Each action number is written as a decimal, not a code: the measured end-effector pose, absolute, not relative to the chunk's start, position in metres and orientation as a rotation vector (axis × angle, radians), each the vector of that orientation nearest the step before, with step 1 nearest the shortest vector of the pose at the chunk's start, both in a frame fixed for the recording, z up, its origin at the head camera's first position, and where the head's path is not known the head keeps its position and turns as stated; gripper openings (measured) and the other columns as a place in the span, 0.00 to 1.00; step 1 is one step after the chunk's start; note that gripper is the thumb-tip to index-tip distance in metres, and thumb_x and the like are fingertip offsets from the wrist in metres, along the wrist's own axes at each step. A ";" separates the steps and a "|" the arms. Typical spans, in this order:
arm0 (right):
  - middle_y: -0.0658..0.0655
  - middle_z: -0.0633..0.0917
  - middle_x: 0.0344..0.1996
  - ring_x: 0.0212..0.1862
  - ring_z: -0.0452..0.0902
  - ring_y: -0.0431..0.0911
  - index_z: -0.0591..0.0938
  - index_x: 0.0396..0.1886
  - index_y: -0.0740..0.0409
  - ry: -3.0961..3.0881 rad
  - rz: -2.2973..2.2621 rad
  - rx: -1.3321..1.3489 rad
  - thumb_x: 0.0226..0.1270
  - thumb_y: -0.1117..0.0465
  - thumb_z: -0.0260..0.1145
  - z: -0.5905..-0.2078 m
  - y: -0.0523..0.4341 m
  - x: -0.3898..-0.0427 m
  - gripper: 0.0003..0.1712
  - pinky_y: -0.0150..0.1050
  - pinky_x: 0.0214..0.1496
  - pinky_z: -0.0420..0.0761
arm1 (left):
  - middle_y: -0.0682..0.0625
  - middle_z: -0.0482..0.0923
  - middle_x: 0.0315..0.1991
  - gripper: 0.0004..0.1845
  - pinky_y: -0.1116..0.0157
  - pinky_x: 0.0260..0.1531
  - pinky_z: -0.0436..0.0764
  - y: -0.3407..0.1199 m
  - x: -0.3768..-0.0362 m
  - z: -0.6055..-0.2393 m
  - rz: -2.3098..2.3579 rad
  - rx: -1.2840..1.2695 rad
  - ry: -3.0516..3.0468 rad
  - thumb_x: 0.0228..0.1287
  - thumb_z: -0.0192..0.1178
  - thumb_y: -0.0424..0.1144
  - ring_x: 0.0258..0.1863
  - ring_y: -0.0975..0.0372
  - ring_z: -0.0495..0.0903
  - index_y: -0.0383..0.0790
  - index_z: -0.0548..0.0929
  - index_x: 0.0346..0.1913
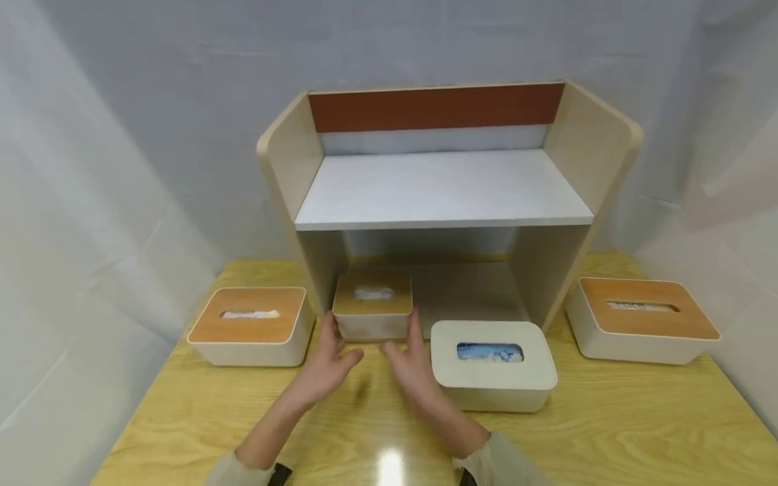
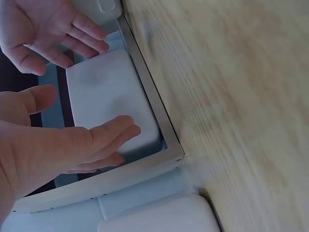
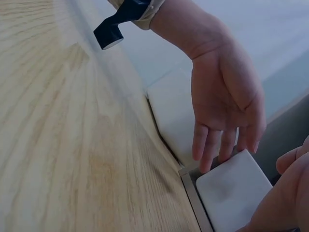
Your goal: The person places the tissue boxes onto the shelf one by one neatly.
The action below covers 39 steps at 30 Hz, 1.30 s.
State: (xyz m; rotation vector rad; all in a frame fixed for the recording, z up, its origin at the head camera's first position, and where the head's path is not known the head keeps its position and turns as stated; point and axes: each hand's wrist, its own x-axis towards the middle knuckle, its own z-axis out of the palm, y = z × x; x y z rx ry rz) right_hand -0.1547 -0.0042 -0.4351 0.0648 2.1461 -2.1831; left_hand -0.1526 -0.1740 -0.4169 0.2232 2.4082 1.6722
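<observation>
A tissue box (image 1: 373, 324) with a wood-coloured lid and white sides sits at the left inside the lower compartment of a desktop shelf (image 1: 446, 189). My left hand (image 1: 325, 371) is at its left front corner, fingers extended along that side. On the opposite side, my right hand (image 1: 413, 368) has its fingertips right at the right front corner. Both thumbs stand away from the box's front. In the left wrist view, the white front of the box (image 2: 108, 92) shows between the two hands with their fingers fairly straight.
An all-white tissue box (image 1: 495, 398) stands right of my right hand, before the shelf. One wood-lidded tissue box (image 1: 249, 317) lies left of the shelf, another (image 1: 650, 320) right of it. All rest on a wooden table (image 1: 620, 432); pale sheeting (image 1: 152, 135) hangs behind.
</observation>
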 end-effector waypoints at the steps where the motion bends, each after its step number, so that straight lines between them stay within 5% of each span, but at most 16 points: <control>1: 0.59 0.40 0.80 0.79 0.34 0.56 0.38 0.81 0.55 2.147 -2.191 0.081 0.61 0.63 0.61 -0.435 -0.005 -0.157 0.56 0.60 0.77 0.42 | 0.27 0.21 0.75 0.51 0.43 0.68 0.61 -0.173 -0.155 -0.416 1.665 0.219 2.412 0.73 0.53 0.33 0.73 0.34 0.48 0.28 0.20 0.74; 17: 0.55 0.39 0.80 0.79 0.32 0.55 0.37 0.81 0.44 2.084 -2.303 0.121 0.60 0.66 0.59 -0.435 -0.012 -0.179 0.57 0.61 0.77 0.43 | 0.29 0.19 0.75 0.53 0.44 0.68 0.61 -0.163 -0.183 -0.422 1.657 0.139 2.457 0.70 0.54 0.32 0.70 0.31 0.53 0.29 0.19 0.74; 39: 0.55 0.40 0.80 0.79 0.35 0.54 0.38 0.81 0.49 2.134 -2.211 0.089 0.59 0.63 0.61 -0.432 -0.011 -0.169 0.57 0.60 0.77 0.45 | 0.25 0.25 0.75 0.55 0.43 0.68 0.62 -0.161 -0.175 -0.420 1.697 0.071 2.467 0.68 0.56 0.35 0.70 0.31 0.54 0.31 0.21 0.75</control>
